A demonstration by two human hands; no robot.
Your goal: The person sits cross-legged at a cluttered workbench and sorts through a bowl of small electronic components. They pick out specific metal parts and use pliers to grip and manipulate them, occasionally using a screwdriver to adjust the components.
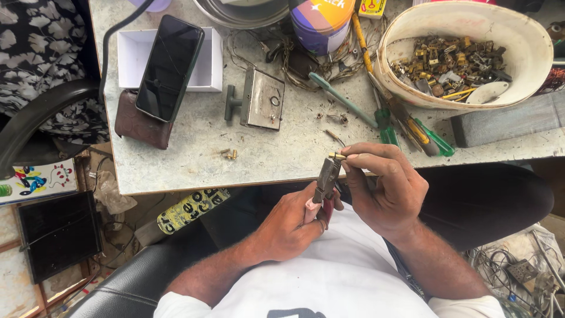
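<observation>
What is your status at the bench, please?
Left hand shut on pliers. Right hand pinching brass piece at the plier tips. Lock lies apart on the table.

Soft, even daylight, faint shadows, mostly sharp focus (mild glare on the phone screen).

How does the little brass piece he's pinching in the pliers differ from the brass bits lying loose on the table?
The brass piece in the pliers is held up off the table, clamped in the pliers that the left hand grips, with the right hand pinching it. The loose brass bits lie untouched on the worktable, well to the side of both hands. The held piece is single; the loose ones lie as a small cluster. Both look small and brass-coloured.
</observation>
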